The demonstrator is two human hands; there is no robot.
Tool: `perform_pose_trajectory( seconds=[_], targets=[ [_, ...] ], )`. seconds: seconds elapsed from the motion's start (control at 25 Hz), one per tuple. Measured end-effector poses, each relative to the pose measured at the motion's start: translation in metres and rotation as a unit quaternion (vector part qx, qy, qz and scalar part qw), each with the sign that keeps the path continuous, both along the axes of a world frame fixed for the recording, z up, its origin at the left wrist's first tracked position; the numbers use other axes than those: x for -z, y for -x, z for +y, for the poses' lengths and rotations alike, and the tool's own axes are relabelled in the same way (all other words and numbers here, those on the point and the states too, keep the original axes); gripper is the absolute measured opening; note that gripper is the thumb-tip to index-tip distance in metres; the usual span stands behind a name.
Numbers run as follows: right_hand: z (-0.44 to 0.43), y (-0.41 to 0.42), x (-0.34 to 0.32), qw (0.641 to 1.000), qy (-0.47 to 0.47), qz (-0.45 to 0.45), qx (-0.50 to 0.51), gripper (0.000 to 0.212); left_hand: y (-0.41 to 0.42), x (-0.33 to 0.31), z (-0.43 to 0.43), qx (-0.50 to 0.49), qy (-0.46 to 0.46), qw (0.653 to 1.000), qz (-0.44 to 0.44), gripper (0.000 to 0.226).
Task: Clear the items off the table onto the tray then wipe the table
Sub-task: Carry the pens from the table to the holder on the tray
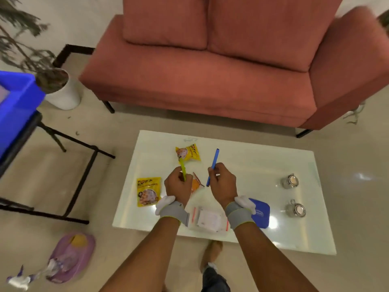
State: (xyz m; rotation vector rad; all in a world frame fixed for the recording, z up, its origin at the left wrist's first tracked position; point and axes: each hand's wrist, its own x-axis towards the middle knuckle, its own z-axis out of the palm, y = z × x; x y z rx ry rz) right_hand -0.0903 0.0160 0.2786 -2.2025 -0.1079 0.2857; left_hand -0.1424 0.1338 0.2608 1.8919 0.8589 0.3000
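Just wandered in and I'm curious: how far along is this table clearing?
Early on. In hand: the left hand holds a green pen, the right hand a blue pen, both lifted off the table. Left: two yellow snack packets, an orange wrapper, a clear pouch, a blue lid and two glass jars. No wiping visible yet.

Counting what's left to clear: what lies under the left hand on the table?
An orange packet shows partly beside and under the left hand, which grips a green pen. The hand covers the rest of the packet; anything else beneath is hidden.
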Motion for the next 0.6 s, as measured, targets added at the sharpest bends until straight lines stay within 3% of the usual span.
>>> perform_pose_trajectory(
  seconds=[0.12, 0.36, 0.56, 0.6],
  targets=[
    [0.045, 0.032, -0.039, 0.999, -0.004, -0.026, -0.022, 0.020, 0.036, -0.049, 0.043, -0.031, 0.010, 0.998, -0.049, 0.031],
    [0.158, 0.086, -0.101, 0.995, -0.024, -0.080, -0.061, 0.022, 0.102, -0.113, 0.140, -0.092, 0.001, 0.993, -0.076, 0.008],
    [0.240, 0.084, -0.124, 0.985, -0.044, -0.094, -0.138, 0.009, 0.117, -0.130, 0.215, -0.119, -0.025, 0.988, -0.095, 0.006],
    [0.260, 0.081, -0.129, 0.982, -0.054, -0.096, -0.155, 0.007, 0.116, -0.138, 0.234, -0.129, -0.020, 0.986, -0.104, 0.016]
  ],
)
